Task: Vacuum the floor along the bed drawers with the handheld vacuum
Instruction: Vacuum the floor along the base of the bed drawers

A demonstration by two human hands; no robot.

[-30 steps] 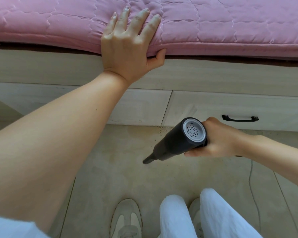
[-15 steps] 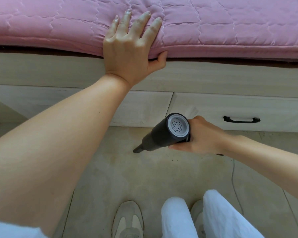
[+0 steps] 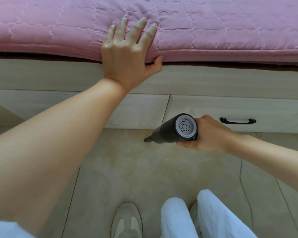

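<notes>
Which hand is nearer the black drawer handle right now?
Right. The right hand, gripping the handheld vacuum, sits just left of and slightly below the black drawer handle. The left hand rests far off on the pink mattress edge.

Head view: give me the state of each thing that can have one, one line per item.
Handheld vacuum: held, nozzle pointing down-left at the floor near the drawer fronts.
Right hand: fingers curled round the vacuum.
Left hand: flat on the pink mattress pad, thumb under its edge.
Right drawer: closed.
Left drawer: closed.
Floor: specks beside the nozzle.
</notes>
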